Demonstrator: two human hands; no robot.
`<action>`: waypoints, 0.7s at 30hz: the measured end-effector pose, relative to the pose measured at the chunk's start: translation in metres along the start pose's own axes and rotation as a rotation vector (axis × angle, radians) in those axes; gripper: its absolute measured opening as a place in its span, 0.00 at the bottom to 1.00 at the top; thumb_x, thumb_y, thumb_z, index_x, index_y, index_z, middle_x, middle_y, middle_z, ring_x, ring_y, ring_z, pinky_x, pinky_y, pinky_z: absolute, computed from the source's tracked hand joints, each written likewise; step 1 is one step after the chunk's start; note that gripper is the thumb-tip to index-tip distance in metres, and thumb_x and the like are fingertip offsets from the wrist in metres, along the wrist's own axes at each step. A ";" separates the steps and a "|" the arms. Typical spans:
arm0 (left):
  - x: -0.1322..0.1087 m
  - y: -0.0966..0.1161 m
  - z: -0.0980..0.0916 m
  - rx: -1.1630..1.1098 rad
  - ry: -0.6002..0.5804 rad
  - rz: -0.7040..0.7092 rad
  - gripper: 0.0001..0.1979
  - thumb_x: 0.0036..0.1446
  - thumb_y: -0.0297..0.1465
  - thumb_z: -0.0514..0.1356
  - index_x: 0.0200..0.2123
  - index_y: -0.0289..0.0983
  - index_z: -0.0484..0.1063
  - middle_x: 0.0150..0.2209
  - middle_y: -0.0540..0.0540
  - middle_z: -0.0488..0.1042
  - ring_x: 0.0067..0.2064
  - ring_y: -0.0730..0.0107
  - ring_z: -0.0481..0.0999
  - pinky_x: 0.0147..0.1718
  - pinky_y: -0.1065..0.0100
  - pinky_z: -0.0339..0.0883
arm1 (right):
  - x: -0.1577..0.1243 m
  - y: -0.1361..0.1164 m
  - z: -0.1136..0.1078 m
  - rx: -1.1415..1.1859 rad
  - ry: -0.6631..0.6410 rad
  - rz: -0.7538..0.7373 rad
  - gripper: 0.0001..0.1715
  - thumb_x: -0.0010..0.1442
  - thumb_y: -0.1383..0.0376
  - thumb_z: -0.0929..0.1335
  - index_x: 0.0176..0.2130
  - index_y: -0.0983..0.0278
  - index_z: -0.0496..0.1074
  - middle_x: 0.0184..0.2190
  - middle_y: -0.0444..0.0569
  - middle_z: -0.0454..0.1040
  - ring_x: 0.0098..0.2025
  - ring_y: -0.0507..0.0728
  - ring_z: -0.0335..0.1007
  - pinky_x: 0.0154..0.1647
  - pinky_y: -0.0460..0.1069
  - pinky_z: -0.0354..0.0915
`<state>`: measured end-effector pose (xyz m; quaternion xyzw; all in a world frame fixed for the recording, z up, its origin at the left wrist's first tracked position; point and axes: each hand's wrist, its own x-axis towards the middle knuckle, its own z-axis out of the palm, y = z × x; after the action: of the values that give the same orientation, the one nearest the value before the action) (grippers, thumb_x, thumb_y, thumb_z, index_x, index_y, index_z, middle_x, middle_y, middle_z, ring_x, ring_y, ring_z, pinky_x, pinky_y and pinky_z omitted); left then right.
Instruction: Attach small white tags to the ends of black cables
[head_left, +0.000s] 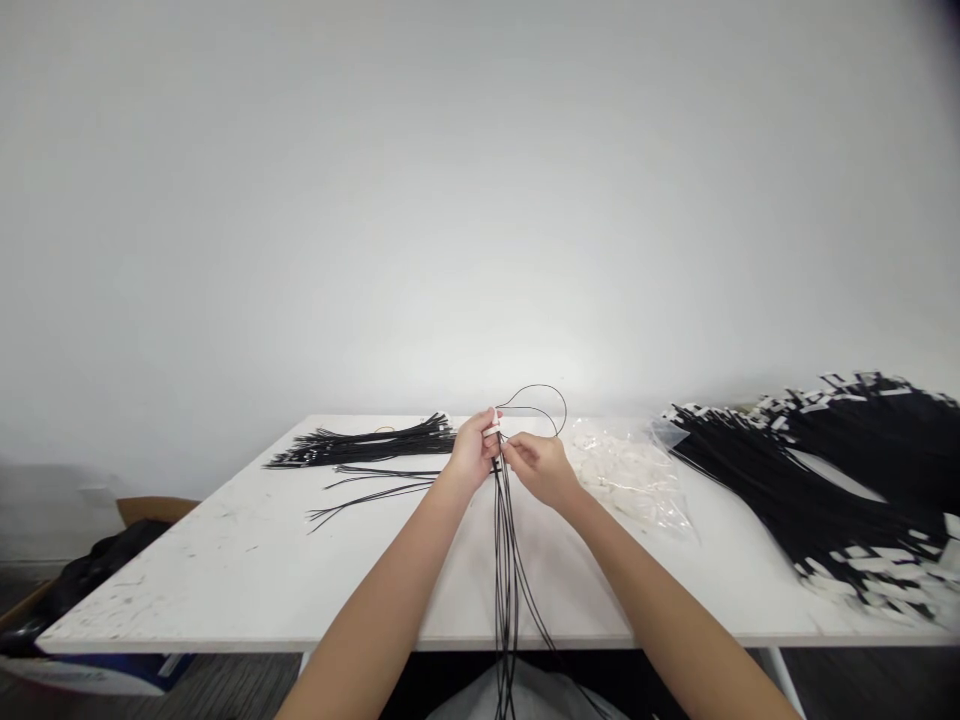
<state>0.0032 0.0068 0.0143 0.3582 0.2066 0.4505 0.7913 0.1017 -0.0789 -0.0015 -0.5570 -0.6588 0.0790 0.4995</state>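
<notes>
My left hand [472,450] is closed around a small white tag and the top of a bundle of thin black cords [506,560] that hangs down over the table's front edge. My right hand [541,468] pinches one black cord beside the tag; that cord arcs up in a loop [536,400] above both hands. The two hands touch over the middle of the white table [247,570].
A bunch of black cords [375,442] lies at the far left, with a few loose strands [367,488] nearer. A clear plastic bag of white pieces [634,475] lies right of my hands. A big heap of black cords with white tags [840,470] fills the right side. A cardboard box [90,560] stands left of the table.
</notes>
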 end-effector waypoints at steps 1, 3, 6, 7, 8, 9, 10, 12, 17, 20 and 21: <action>0.000 0.000 0.000 0.003 -0.010 0.003 0.11 0.45 0.32 0.63 0.29 0.30 0.68 0.19 0.56 0.57 0.14 0.90 0.47 0.09 0.80 0.36 | 0.000 0.003 0.003 0.060 0.011 0.026 0.15 0.58 0.57 0.61 0.29 0.63 0.70 0.24 0.45 0.72 0.23 0.49 0.66 0.26 0.44 0.62; 0.001 -0.001 -0.001 0.017 -0.026 0.016 0.12 0.45 0.32 0.63 0.29 0.30 0.68 0.20 0.55 0.57 0.14 0.90 0.47 0.09 0.80 0.36 | -0.001 0.007 0.008 0.180 0.008 0.065 0.15 0.57 0.57 0.61 0.30 0.64 0.69 0.23 0.45 0.72 0.22 0.49 0.65 0.25 0.44 0.62; 0.000 -0.001 0.000 0.048 -0.052 0.022 0.12 0.45 0.32 0.64 0.29 0.30 0.68 0.21 0.55 0.58 0.14 0.90 0.48 0.09 0.80 0.36 | -0.002 0.013 0.012 0.321 0.010 0.117 0.16 0.56 0.55 0.62 0.29 0.65 0.68 0.21 0.44 0.70 0.21 0.48 0.64 0.23 0.43 0.63; 0.000 -0.001 0.000 0.059 -0.064 0.022 0.12 0.44 0.33 0.64 0.29 0.30 0.68 0.21 0.55 0.58 0.14 0.90 0.48 0.09 0.80 0.36 | -0.002 0.014 0.013 0.352 0.015 0.134 0.16 0.56 0.55 0.63 0.28 0.65 0.68 0.21 0.44 0.69 0.20 0.48 0.63 0.22 0.43 0.63; -0.001 -0.001 0.001 0.071 -0.078 0.023 0.12 0.44 0.33 0.64 0.29 0.30 0.67 0.21 0.55 0.58 0.14 0.90 0.48 0.10 0.80 0.36 | -0.002 0.015 0.013 0.377 0.019 0.151 0.16 0.55 0.54 0.63 0.28 0.65 0.67 0.20 0.43 0.68 0.19 0.48 0.63 0.21 0.43 0.62; -0.001 -0.001 0.002 0.084 -0.091 0.025 0.12 0.45 0.33 0.64 0.29 0.30 0.67 0.20 0.55 0.58 0.14 0.90 0.48 0.10 0.80 0.36 | -0.002 0.016 0.013 0.398 0.022 0.166 0.16 0.55 0.54 0.63 0.27 0.65 0.67 0.20 0.43 0.68 0.19 0.47 0.62 0.20 0.43 0.62; -0.002 -0.001 0.002 0.097 -0.101 0.028 0.12 0.45 0.33 0.64 0.29 0.30 0.67 0.20 0.55 0.58 0.14 0.90 0.48 0.10 0.80 0.36 | -0.002 0.016 0.013 0.418 0.027 0.179 0.16 0.54 0.54 0.64 0.27 0.65 0.67 0.20 0.43 0.67 0.19 0.47 0.61 0.20 0.43 0.62; -0.003 -0.001 0.004 0.115 -0.111 0.022 0.12 0.45 0.33 0.64 0.29 0.30 0.67 0.19 0.56 0.56 0.14 0.90 0.48 0.10 0.80 0.36 | -0.002 0.017 0.013 0.453 0.033 0.198 0.16 0.54 0.54 0.64 0.26 0.64 0.66 0.19 0.42 0.66 0.19 0.47 0.61 0.19 0.43 0.62; -0.005 -0.002 0.005 0.120 -0.131 -0.011 0.13 0.45 0.33 0.64 0.30 0.30 0.67 0.20 0.56 0.56 0.14 0.90 0.47 0.11 0.80 0.35 | -0.002 0.016 0.011 0.454 0.048 0.179 0.15 0.55 0.55 0.63 0.25 0.63 0.62 0.18 0.39 0.64 0.17 0.47 0.58 0.17 0.42 0.58; -0.005 -0.002 0.005 0.125 -0.138 -0.016 0.13 0.45 0.34 0.64 0.30 0.30 0.67 0.21 0.55 0.57 0.15 0.90 0.48 0.11 0.80 0.36 | -0.002 0.017 0.011 0.430 0.053 0.178 0.14 0.56 0.56 0.62 0.25 0.63 0.62 0.17 0.39 0.63 0.16 0.46 0.58 0.17 0.42 0.56; -0.004 -0.002 0.005 0.130 -0.139 -0.018 0.13 0.45 0.34 0.64 0.31 0.30 0.67 0.21 0.55 0.57 0.15 0.90 0.48 0.11 0.80 0.36 | -0.002 0.017 0.012 0.427 0.054 0.184 0.14 0.56 0.56 0.62 0.26 0.63 0.61 0.17 0.39 0.63 0.16 0.46 0.58 0.16 0.42 0.56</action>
<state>0.0052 0.0005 0.0158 0.4374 0.1831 0.4029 0.7828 0.1039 -0.0691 -0.0199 -0.4982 -0.5601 0.2469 0.6141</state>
